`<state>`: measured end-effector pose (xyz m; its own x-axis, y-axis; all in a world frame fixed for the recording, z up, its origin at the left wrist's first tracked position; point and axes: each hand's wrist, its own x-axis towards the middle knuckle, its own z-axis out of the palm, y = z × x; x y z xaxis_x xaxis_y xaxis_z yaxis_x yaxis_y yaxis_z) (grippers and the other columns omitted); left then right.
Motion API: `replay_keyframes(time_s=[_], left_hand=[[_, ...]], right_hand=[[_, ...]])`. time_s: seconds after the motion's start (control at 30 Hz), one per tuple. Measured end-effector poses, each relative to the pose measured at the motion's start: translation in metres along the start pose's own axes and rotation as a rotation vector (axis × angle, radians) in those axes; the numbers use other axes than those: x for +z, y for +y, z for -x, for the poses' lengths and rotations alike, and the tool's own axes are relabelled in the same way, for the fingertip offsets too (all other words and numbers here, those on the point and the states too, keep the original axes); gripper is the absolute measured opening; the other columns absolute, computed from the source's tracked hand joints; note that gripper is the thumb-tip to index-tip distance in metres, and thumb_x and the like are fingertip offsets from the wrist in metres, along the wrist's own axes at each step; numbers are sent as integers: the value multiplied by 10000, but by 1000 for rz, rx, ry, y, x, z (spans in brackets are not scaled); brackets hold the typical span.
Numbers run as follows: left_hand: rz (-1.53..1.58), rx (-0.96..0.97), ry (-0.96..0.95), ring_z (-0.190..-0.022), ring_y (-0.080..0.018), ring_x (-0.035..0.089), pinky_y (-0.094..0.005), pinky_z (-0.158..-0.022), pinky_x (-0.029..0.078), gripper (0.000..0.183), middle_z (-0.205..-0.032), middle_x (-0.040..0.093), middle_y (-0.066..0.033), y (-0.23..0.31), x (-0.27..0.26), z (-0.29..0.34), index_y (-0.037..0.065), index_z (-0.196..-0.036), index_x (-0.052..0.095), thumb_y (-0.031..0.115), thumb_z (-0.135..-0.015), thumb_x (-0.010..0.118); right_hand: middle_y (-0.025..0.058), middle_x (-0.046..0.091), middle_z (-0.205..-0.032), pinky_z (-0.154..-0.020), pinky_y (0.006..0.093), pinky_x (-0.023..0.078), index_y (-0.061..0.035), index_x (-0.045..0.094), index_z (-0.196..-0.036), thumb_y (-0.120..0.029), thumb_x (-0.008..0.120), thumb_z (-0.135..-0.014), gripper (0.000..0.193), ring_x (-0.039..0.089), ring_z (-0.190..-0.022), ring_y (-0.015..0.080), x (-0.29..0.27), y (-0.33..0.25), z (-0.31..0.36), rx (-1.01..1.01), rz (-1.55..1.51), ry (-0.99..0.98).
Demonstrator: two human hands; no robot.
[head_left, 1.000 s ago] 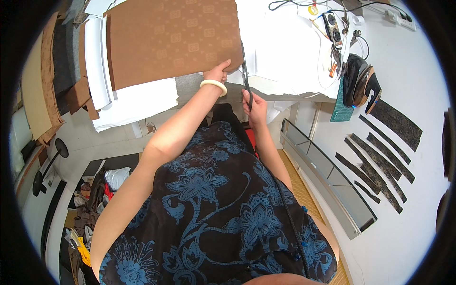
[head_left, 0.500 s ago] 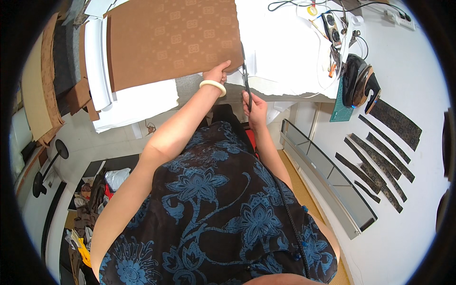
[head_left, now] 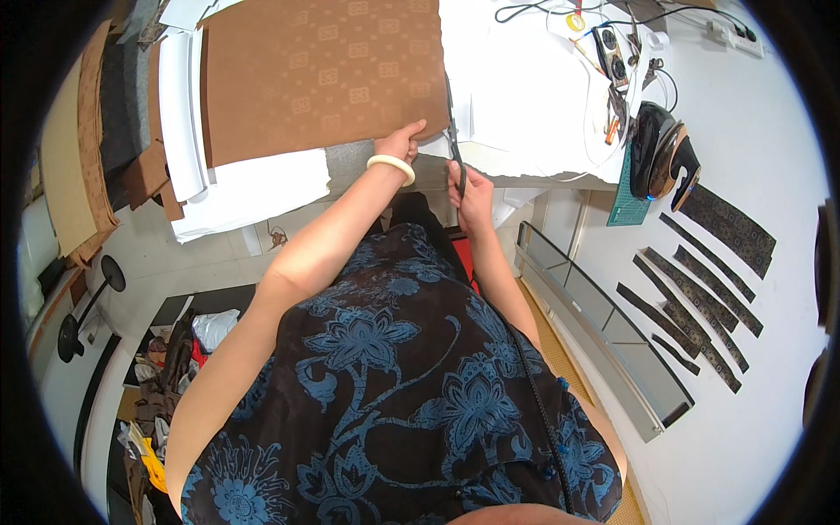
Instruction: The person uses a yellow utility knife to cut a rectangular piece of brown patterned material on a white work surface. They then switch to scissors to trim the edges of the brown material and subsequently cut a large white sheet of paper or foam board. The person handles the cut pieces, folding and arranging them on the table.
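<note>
A brown fabric (head_left: 324, 79) with a faint square pattern lies flat on the table, its near right corner beside my hands. My left hand (head_left: 398, 145), with a pale bangle (head_left: 392, 164) on the wrist, is closed on that fabric's near edge, thumb on top and fingers tucked below. In my right hand (head_left: 473, 197) are dark scissors (head_left: 456, 149), gripped by the handles. Their blades point away from me along the fabric's right edge. Whether the blades are apart is too small to tell.
White paper (head_left: 525, 96) covers the table to the right. Beyond lie a remote-like dark device (head_left: 610, 52) and cables. An iron (head_left: 661, 153) stands at the right edge on a green cutting mat (head_left: 626, 201). Dark patterned strips (head_left: 700, 297) hang on the right wall. A white roll (head_left: 182, 118) lies at left.
The brown fabric's pattern has shifted slightly, and the scissors and my right hand have moved a little. My left hand keeps its hold on the fabric's edge.
</note>
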<state>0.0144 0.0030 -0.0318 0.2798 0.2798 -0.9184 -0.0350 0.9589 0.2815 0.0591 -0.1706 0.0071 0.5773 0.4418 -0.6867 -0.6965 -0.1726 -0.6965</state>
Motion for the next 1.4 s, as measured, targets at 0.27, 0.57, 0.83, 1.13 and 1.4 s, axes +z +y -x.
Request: replay_keyframes(time_s=[0.27,0.57,0.83,1.13,1.4], left_hand=[[13,-3,-41,-499,-94,435,-220,-432,328,319,-848,611,-56,-1,-6,-2,28,-1004,567,-14,-809,815],[-15,-29,-28,-510,-88,421,-223,-436,318,317,-852,607,-42,-5,-11,3,39,-1020,570,-23,-814,804],[-14,-36,-40,-536,-81,436,-221,-454,322,279,-862,628,-46,-6,-17,1,32,-992,593,-6,-818,808],[-3,-1,-98,-534,-78,435,-221,-451,316,273,-849,633,-40,-10,-16,11,49,-995,606,-18,-816,800],[-5,-35,-106,-524,-77,433,-219,-448,313,259,-832,625,-29,-11,-20,10,55,-965,603,-11,-815,803]], right_hand=[[-43,542,-686,-427,208,239,-24,712,-912,-233,746,-954,216,389,-487,21,7,-3,7,7,-20,32],[-22,569,-689,-427,213,239,-37,692,-855,-263,756,-943,251,408,-481,32,14,-13,-7,30,-49,37],[-27,562,-684,-429,216,242,-23,700,-878,-252,757,-943,245,406,-483,33,13,-10,-5,7,-14,35],[-28,555,-679,-419,210,236,-34,686,-845,-241,744,-949,239,394,-478,24,13,-20,-14,22,-49,28],[-41,534,-672,-421,210,222,-31,685,-854,-228,749,-948,228,376,-479,20,14,-18,-15,15,-47,33]])
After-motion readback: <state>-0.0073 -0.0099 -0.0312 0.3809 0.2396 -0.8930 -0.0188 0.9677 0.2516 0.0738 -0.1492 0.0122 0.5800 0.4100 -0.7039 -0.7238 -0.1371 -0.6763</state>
